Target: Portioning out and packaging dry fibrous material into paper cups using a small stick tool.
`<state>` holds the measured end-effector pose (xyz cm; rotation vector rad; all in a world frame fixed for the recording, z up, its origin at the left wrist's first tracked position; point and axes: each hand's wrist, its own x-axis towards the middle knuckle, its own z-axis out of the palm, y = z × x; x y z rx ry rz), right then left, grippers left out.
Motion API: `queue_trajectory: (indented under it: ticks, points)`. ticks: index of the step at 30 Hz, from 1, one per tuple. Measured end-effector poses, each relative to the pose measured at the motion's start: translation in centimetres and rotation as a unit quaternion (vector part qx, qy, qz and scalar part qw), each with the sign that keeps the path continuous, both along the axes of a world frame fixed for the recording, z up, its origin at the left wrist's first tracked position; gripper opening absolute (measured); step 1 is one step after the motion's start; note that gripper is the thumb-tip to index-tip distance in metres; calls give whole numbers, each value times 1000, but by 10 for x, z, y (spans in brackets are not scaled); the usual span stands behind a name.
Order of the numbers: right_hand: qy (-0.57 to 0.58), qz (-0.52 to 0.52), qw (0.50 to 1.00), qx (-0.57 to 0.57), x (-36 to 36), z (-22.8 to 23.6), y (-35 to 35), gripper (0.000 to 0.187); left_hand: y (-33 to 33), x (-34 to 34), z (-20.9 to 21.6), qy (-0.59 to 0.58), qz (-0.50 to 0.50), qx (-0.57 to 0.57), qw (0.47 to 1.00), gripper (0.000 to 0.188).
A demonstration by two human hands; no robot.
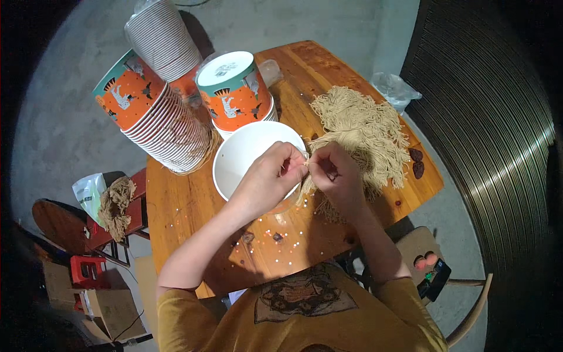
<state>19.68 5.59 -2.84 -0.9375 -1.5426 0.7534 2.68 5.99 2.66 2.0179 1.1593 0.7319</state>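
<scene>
A white paper bucket (234,161) lies on the wooden table in front of me, its open mouth facing up toward me. At the right side of its rim my left hand (263,180) is closed, thumb and fingertips pinched together. My right hand (340,183) pinches right beside it, the fingertips of both hands nearly touching. Between them a short bit of beige cord (305,163) shows at the rim; its ends are mostly hidden by the fingers. A large heap of beige cords (360,132) spreads over the table just beyond my right hand.
Stacked orange-and-green paper buckets (126,97) lean at the far left, beside an upside-down bucket stack (231,97) and a tall white stack (163,41). Small pale dots (281,246) are scattered on the table (176,205). Two dark lumps (417,163) sit near its right edge.
</scene>
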Motion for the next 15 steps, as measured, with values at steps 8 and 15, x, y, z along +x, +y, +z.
queue_trajectory:
  ticks: [8, 15]
  points:
    - [-81, -75, 987, 121, 1, 10, -7, 17, -3, 6, 4, -5, 17, 73, 997, 11]
    - [-162, -122, 964, 170, -3, 8, -4, 15, -4, 5, 3, 41, 15, 150, 988, 14]
